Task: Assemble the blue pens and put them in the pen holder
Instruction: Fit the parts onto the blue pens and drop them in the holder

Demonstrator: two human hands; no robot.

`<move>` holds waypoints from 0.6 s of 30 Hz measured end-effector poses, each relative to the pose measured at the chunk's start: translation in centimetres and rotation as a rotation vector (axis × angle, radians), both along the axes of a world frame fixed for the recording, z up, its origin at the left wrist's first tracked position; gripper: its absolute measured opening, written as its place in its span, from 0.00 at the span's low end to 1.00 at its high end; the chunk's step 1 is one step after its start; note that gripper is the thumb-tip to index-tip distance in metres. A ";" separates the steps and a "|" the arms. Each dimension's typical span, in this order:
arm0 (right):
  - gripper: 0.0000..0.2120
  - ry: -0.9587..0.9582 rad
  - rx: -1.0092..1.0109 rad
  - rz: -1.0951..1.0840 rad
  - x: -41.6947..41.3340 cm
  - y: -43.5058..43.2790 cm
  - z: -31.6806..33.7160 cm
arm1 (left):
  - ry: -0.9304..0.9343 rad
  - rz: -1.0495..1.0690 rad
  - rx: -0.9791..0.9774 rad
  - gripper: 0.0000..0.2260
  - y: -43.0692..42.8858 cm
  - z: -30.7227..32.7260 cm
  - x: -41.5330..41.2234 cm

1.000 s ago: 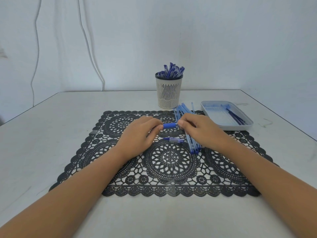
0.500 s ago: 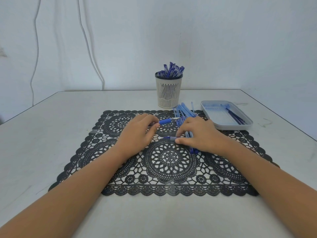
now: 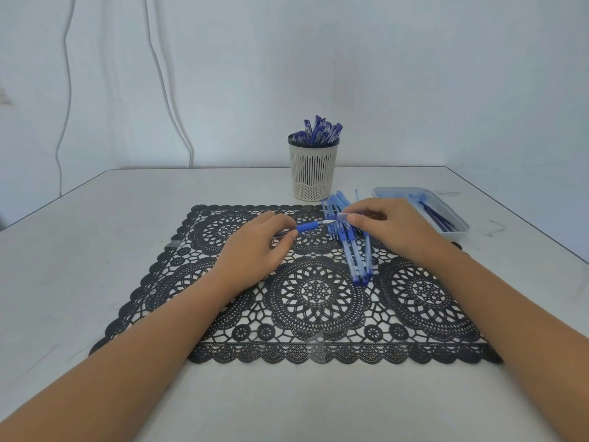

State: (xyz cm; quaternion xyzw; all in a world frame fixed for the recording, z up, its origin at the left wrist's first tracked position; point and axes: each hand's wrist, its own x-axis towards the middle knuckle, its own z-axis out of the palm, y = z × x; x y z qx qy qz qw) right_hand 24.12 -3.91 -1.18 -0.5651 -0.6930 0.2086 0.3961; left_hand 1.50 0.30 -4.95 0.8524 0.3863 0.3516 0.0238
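1. Mat [image 3: 315, 295]: black openwork lace with round rosettes and a scalloped edge; lies flat on pale smooth table [image 3: 95, 250].
2. Holder [image 3: 313, 173]: cream plastic cup, slotted wall, dark rim; stands just behind mat, packed with capped blue pens [image 3: 318, 130].
3. Tray [image 3: 459, 231]: shallow, pale blue, rounded corners; right of mat, holds dark thin refills.
4. Pile [image 3: 350, 247]: translucent blue barrels, lying on mat's right half.
5. Left hand [image 3: 255, 247]: fingers curled, grips pen [image 3: 307, 226] behind its blue rubber sleeve; metal tip points right, above mat.
6. Right hand [image 3: 392, 231]: thumb and forefinger pinch small clear piece [image 3: 342, 217], just beside pen tip; other fingers curled.
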 end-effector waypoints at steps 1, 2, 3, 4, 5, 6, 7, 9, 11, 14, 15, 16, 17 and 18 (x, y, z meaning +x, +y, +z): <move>0.05 -0.012 -0.006 0.006 -0.1 0.0 0.0 | 0.007 -0.003 0.005 0.07 0.0 0.0 0.0; 0.05 -0.024 -0.010 0.008 -0.2 0.0 -0.1 | 0.013 -0.004 0.010 0.07 -0.1 0.0 0.0; 0.06 -0.034 -0.008 0.006 -0.2 0.0 -0.1 | 0.015 -0.004 0.012 0.07 -0.1 0.0 0.0; 0.06 -0.039 -0.001 0.000 -0.2 0.0 -0.1 | 0.014 -0.003 0.013 0.07 -0.1 0.0 0.0; 0.05 -0.038 0.007 -0.008 -0.1 0.0 -0.1 | 0.010 0.000 0.013 0.07 0.0 -0.1 0.0; 0.05 -0.035 0.016 -0.014 0.0 0.0 -0.1 | 0.004 0.004 0.012 0.07 0.0 -0.1 0.0; 0.05 -0.032 0.020 -0.017 0.2 0.0 0.0 | -0.003 0.006 0.010 0.07 0.0 -0.1 0.0; 0.05 -0.029 0.016 -0.006 0.3 0.0 0.0 | -0.013 0.006 0.007 0.07 0.1 -0.1 0.0; 0.05 -0.045 0.010 0.017 0.2 0.0 -0.1 | -0.004 0.000 0.016 0.07 0.1 -0.2 0.0; 0.05 -0.051 0.015 0.034 -0.3 0.0 -0.4 | -0.004 -0.032 0.028 0.10 0.1 -0.2 0.0; 0.05 -0.051 0.018 0.037 -0.5 0.1 -0.5 | -0.007 -0.045 0.026 0.11 0.1 -0.2 0.0; 0.05 -0.061 0.021 0.044 -0.8 0.1 -0.6 | -0.003 -0.056 0.028 0.13 0.1 -0.2 0.1; 0.06 -0.083 0.023 0.052 -1.1 0.1 -0.7 | 0.007 -0.063 0.033 0.15 0.1 -0.2 0.1; 0.06 -0.105 0.023 0.059 -1.3 0.0 -0.8 | 0.025 -0.066 0.041 0.16 0.1 -0.2 0.2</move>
